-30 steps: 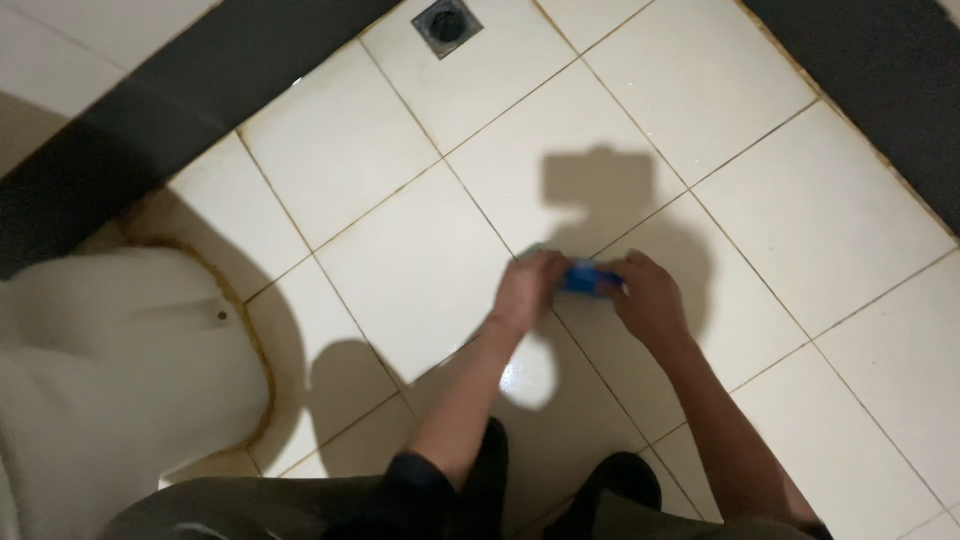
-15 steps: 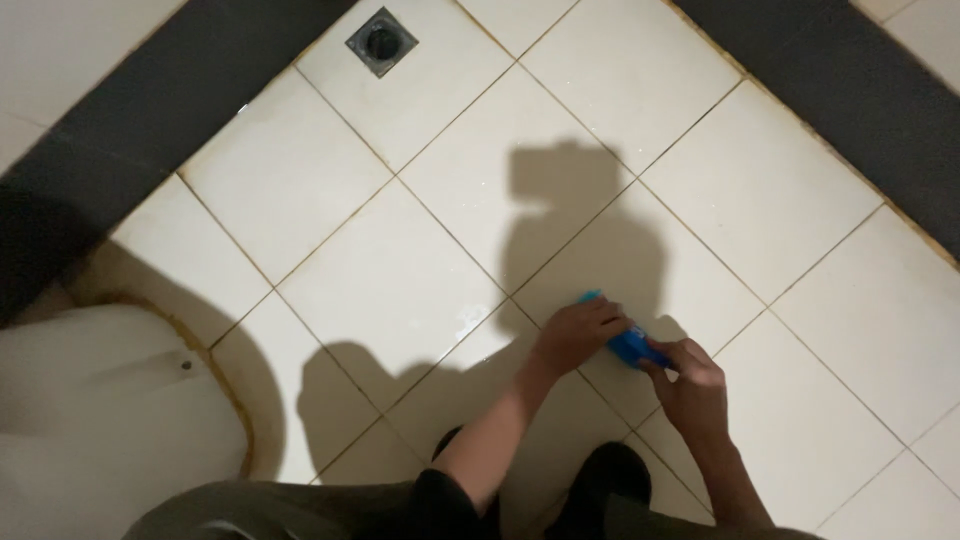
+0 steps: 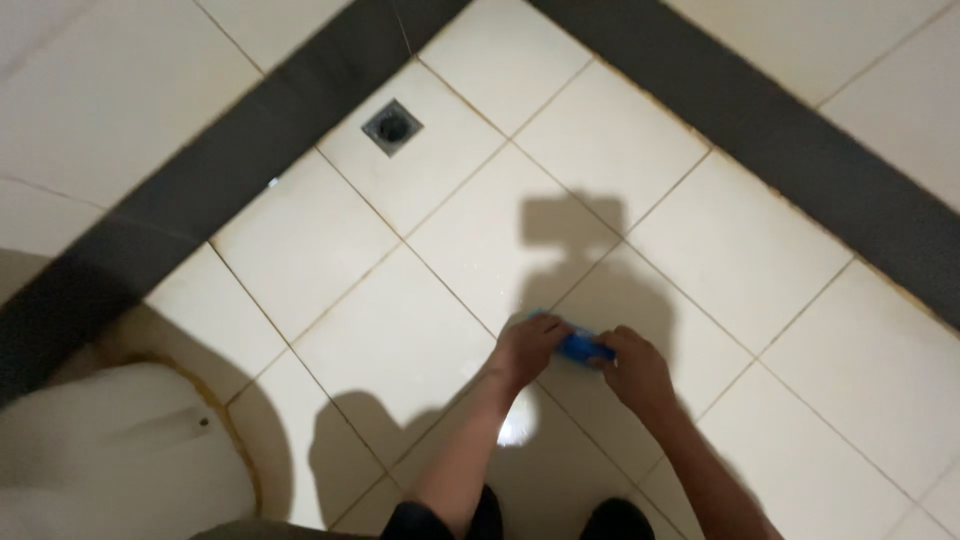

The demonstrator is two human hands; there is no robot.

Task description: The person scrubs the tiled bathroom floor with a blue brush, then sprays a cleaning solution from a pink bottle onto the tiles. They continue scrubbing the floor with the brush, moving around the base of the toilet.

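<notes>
A small blue scrubbing brush (image 3: 573,343) lies pressed on the cream floor tiles (image 3: 400,330), over a grout line. My left hand (image 3: 527,350) grips its left end, fingers curled over it. My right hand (image 3: 633,368) holds its right end. Both hands hide most of the brush. My shadow falls on the tiles just beyond the hands.
A white toilet base (image 3: 110,455) stands at the lower left, with a stained ring on the floor around it. A square metal floor drain (image 3: 392,126) sits in a far tile. A dark tile band (image 3: 770,130) borders the floor along both walls. My dark trouser legs (image 3: 610,520) show at the bottom.
The view has shifted, so the drain and the toilet sit elsewhere in frame. Both hands have stayed on the blue brush, sliding it a short way over the tiles.
</notes>
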